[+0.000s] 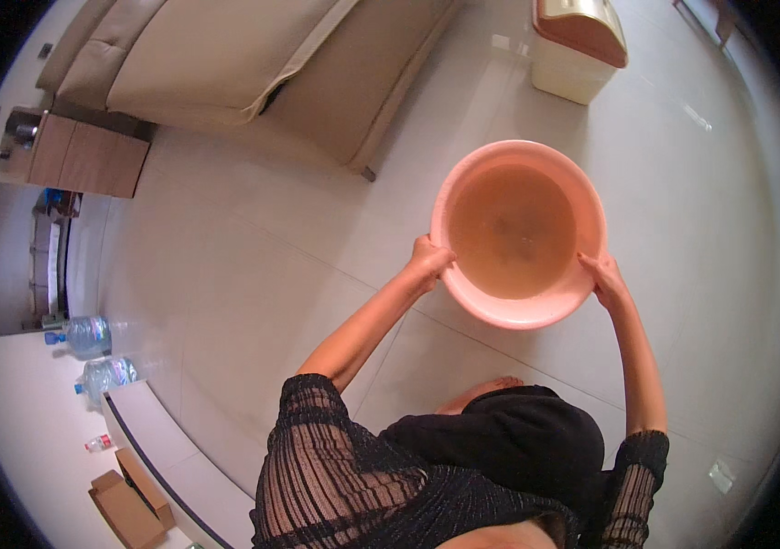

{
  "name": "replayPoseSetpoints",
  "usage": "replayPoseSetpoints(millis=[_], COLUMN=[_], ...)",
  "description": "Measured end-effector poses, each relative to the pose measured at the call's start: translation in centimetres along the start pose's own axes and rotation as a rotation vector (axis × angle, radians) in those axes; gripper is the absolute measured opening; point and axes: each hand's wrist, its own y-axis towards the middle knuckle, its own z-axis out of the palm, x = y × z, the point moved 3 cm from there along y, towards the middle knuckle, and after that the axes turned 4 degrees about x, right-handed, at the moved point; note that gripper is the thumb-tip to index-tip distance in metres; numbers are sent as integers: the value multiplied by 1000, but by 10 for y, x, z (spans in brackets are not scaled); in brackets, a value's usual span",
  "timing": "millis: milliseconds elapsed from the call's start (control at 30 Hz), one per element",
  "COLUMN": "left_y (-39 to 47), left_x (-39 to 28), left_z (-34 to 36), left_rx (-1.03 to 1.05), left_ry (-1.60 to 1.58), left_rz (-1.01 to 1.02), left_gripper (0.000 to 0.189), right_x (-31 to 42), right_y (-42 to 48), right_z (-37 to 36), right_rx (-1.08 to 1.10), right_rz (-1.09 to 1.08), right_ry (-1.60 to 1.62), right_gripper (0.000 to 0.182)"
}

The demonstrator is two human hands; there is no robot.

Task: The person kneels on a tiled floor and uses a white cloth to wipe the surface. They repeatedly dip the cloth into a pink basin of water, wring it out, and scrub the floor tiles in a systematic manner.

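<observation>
A round pink plastic basin (520, 314) is held out in front of me, above the tiled floor. Murky brownish water (512, 230) lies inside it, with a darker patch near the middle. My left hand (431, 262) grips the basin's left rim, thumb over the inner edge. On the opposite side my right hand (603, 278) clasps the rim the same way, its thumb reaching inside. The fingers of both hands are mostly hidden beneath the rim.
Beyond the basin stands a cream bin with a brownish-pink lid (579, 55). A beige sofa (225, 62) and a wooden side cabinet (91, 154) are at upper left. Large water bottles (89, 336), a white low cabinet (163, 439) and an open cardboard box (125, 508) line the left.
</observation>
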Motion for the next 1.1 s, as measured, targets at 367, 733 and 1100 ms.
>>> replayPoseSetpoints(millis=[367,733,1100], left_y=[30,47,-2], left_x=[27,64,-68], left_z=[-125,-168,-48], left_rx=[-62,-55,-637], left_ry=[-132,-154,1356], left_rz=[-48,-196,715], left_gripper=[40,53,72], right_x=[28,-8,-53], right_y=[97,110,2], right_z=[94,122,-29], right_rx=[291,171,76], right_rz=[6,-6,-84], right_ry=[5,-195,-549], right_gripper=[50,43,49])
